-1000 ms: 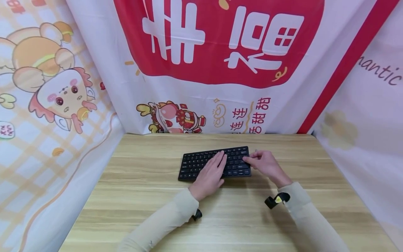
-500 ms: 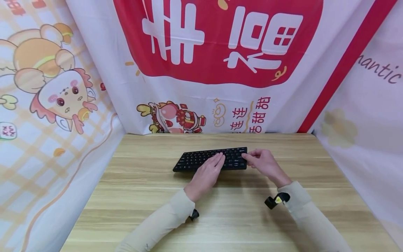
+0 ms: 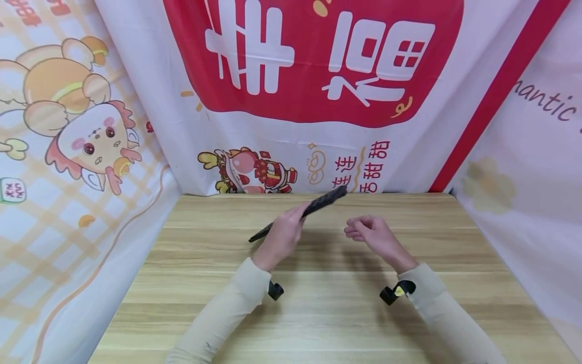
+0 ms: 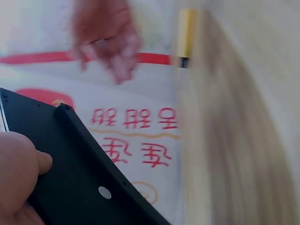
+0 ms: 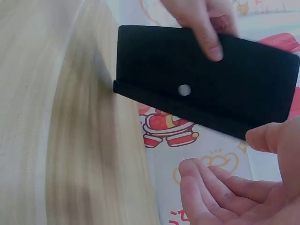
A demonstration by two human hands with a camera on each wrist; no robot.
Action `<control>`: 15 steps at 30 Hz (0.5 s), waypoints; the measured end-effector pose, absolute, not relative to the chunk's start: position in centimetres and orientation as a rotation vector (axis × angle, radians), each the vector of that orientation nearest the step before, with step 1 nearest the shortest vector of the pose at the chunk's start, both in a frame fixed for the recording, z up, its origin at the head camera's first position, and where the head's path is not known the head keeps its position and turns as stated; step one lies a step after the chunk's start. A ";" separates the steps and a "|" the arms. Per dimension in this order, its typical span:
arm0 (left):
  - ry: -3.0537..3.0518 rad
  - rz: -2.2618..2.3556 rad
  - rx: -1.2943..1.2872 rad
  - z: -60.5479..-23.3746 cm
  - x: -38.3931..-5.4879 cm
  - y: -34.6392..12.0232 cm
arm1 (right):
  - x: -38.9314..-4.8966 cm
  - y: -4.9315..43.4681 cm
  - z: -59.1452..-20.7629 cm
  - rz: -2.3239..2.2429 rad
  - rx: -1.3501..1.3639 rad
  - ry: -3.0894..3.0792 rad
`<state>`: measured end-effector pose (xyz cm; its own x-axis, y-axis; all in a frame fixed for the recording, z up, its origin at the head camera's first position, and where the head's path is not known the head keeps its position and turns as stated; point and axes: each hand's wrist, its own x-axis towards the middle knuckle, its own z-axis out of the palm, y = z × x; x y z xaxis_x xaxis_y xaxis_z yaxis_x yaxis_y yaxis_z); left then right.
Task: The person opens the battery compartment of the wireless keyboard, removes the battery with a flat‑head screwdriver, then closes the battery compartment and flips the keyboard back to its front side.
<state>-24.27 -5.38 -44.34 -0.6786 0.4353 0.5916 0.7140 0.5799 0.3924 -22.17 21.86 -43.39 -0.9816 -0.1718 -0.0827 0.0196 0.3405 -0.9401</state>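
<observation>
A slim black keyboard (image 3: 324, 200) is tilted up nearly on edge over the table. My left hand (image 3: 283, 233) grips its near long edge. In the right wrist view the left thumb (image 5: 213, 49) presses on the keyboard's flat underside (image 5: 154, 58), which has a raised bar along one edge and a small round pale spot. The keys face away from both wrist cameras. My right hand (image 3: 370, 236) hovers to the right of the keyboard, apart from it in the head view, fingers loosely bent and holding nothing.
The wood-grain table (image 3: 336, 318) extends under both forearms. Printed cloth (image 3: 318, 136) hangs at its back and along both sides. In the left wrist view a yellow stick-like thing with a dark end (image 4: 186, 35) shows at the table's edge, blurred.
The keyboard has swung from lying nearly flat to standing steeply tilted. My left hand has turned and now grips its edge instead of lying over the keys. My right hand has let go of its right end.
</observation>
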 end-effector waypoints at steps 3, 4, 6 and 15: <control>-2.344 -1.111 -0.863 -43.5 -24.8 -6.1 | -22.1 21.9 -43.8 -1.669 -0.144 2.436; -2.336 -1.168 -0.837 -43.3 -24.9 -6.3 | -22.1 21.9 -43.9 -1.662 -0.139 2.436; -2.312 -1.278 -0.788 -43.1 -25.1 -6.9 | -22.0 21.9 -44.2 -1.647 -0.135 2.429; -2.152 -1.667 -0.399 -42.8 -25.6 -8.1 | -22.2 21.3 -45.4 -1.631 -0.154 2.353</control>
<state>-25.60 -8.07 -42.80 -0.8843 -0.0123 0.4668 0.4489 0.2530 0.8570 -22.15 21.33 -45.43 -0.9568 -0.2409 -0.1628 0.0678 0.3595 -0.9307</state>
